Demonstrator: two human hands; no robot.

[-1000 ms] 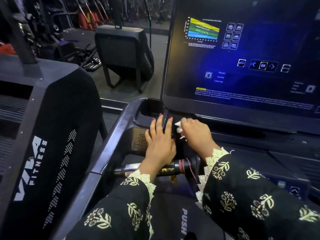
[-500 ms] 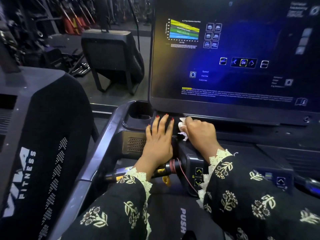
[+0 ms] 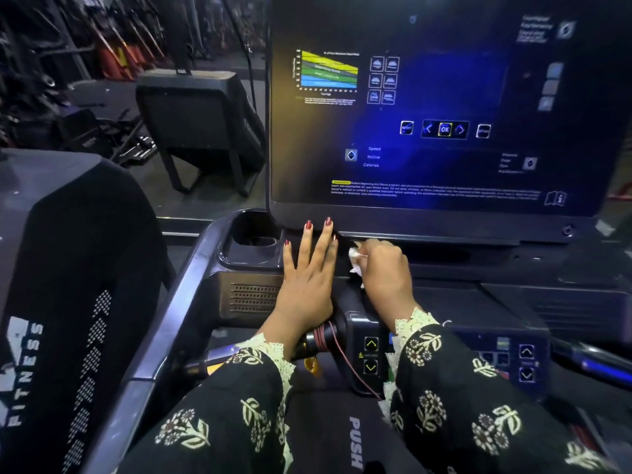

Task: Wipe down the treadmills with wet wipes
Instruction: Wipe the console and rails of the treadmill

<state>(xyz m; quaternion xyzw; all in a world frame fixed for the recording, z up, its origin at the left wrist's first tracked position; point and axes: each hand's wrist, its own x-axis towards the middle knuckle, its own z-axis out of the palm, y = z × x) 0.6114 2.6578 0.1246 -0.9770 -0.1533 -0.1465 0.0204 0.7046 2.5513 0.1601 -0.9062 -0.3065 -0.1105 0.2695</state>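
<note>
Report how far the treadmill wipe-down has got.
Done: nothing visibly marks a wiped surface, so I cannot tell. In hand: the right hand grips the wipe on the ledge under the screen; the left hand rests flat beside it. Probably left: the screen, cup holder and arrow keys.

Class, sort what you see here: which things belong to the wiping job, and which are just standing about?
Job: wipe; right hand holding it; left hand flat on the console; screen.
Standing about: red cord; neighbouring machine; black machine behind; red gear at the back.
</note>
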